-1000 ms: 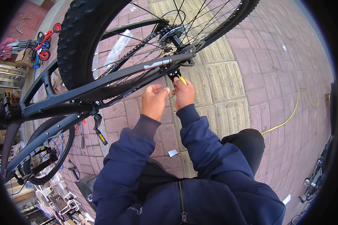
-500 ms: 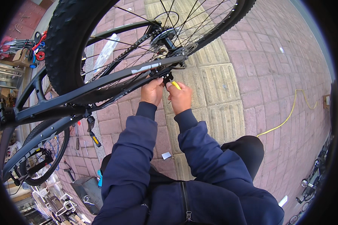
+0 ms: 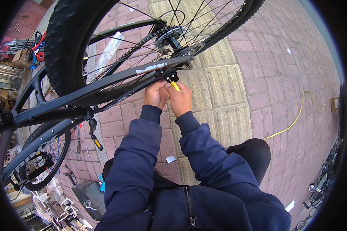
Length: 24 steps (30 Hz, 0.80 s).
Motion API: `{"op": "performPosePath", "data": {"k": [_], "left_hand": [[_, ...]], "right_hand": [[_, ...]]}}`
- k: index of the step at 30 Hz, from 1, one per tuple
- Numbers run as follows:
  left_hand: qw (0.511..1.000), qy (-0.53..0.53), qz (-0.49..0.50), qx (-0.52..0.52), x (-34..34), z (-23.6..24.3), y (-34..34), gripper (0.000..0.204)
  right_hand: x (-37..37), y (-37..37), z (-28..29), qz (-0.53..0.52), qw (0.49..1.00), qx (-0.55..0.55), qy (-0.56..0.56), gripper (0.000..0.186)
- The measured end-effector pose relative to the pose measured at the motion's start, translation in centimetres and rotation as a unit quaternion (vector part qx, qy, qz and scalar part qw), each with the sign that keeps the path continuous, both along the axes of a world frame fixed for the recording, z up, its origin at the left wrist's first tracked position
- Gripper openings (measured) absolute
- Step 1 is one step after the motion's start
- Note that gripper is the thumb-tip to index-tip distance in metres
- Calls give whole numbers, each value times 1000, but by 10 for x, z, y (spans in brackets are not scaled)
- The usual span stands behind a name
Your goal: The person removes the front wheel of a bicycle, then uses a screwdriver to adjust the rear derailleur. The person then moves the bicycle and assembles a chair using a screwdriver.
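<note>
A dark bicycle frame [image 3: 115, 79] stretches across the left and middle, with a fat-tyred wheel [image 3: 63, 42] at the top. My right hand [image 3: 180, 101] pinches a small yellow-handled screwdriver [image 3: 175, 85]. Its tip points up at a black fitting [image 3: 175, 77] near the wheel's axle end. Beside it, my left hand [image 3: 155, 95] has its fingers closed against the underside of the same area. What the left fingertips grip is hidden. The two hands are nearly touching.
A pedal [image 3: 96, 142] hangs below the frame, and a second wheel [image 3: 64, 154] is at left. Clear plastic wrap [image 3: 110, 52] lies behind the spokes. A white paper scrap [image 3: 170, 159], a grey bin [image 3: 89, 198] and a yellow cord [image 3: 293, 125] rest on the paving.
My right hand has shifted slightly left, closer to my left hand. The yellow handle has moved left with it and tilts a little differently. My left hand stays nearly in place.
</note>
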<state>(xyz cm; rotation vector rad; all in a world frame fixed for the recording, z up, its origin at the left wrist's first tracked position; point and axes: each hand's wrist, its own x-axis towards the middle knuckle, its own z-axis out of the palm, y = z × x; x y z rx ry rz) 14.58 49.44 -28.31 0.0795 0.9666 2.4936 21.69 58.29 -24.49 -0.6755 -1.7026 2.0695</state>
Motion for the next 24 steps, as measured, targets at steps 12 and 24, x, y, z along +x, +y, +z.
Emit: {"op": "performPosePath", "data": {"k": [12, 24], "left_hand": [[1000, -2, 6, -24, 9, 25, 2, 37], [996, -33, -19, -77, 12, 33, -10, 29]], "right_hand": [[0, -6, 4, 11, 999, -26, 20, 23], [-5, -19, 2, -3, 993, -109, 36, 27]]}}
